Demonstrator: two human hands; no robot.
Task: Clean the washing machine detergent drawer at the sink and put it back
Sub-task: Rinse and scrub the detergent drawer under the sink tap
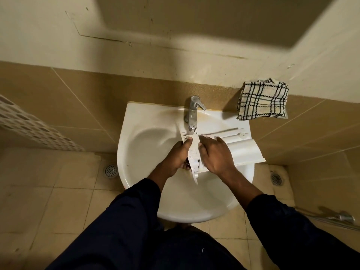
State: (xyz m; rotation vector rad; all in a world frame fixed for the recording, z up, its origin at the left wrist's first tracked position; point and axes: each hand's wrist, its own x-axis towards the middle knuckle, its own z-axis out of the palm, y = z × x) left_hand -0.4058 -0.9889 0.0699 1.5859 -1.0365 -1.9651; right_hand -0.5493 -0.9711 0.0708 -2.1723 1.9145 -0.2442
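Washing is the step I judge in hand: the detergent drawer (239, 151) lies across the sink (124, 145) just below the tap (192, 114), one end under the spout and its front panel jutting past the rim to the tap's right. I have the left hand (175, 158) curled round the drawer's near end, thumb on top. The right hand (216, 156) lies on it, fingers fairly straight, pressing. Next I'd turn it so each compartment meets the spout. I cannot tell whether water runs, and the hands hide the compartments. A checked cloth (263, 100) sits right of the tap.
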